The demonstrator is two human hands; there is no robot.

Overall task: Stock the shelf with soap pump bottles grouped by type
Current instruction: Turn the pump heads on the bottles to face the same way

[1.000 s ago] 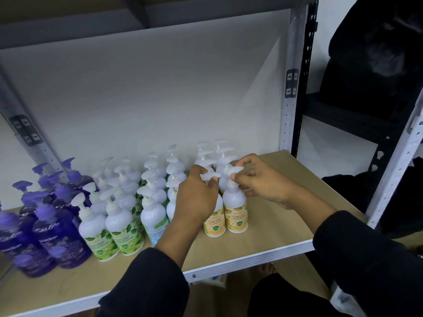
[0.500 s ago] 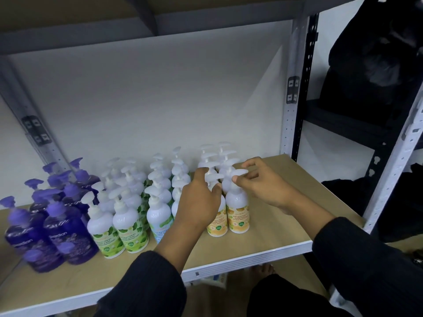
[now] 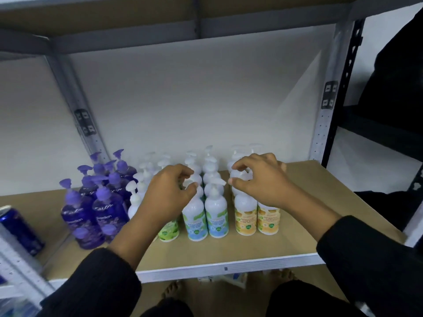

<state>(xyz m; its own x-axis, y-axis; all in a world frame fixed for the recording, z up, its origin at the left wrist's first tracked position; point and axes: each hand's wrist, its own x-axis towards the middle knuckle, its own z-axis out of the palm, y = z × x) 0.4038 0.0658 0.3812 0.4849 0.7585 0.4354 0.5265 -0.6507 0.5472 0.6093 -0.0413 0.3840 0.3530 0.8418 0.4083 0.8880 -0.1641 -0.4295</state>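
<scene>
The shelf board now carries four blocks of soap, and the yellow-labelled bottles serve as the marker for the rest. The blue-labelled bottles stand just left of them and the green-labelled bottles left again, half hidden by a forearm. The purple bottles are furthest left, and a blue can lies beyond those at the frame edge. What has changed is the left hand. A second ago it sat on the front yellow-labelled pair alongside the other hand, and it has since moved left to the blue-labelled row. There its thumb and curled fingers pinch a white pump head. The right hand has stayed over the yellow-labelled bottles. Its fingers are bent and its thumb and forefinger are closed round one of their pump tops, though blur hides how firm that hold is. No bottle is lifted; all stand upright on the board, each kind in its own rows. I judge that the yellow-labelled pair is already placed and the stocking is nearly done. The work appears to have passed from placing to tidying, turning nozzles so that the rows face alike. The risk is a knock that topples close neighbours.
</scene>
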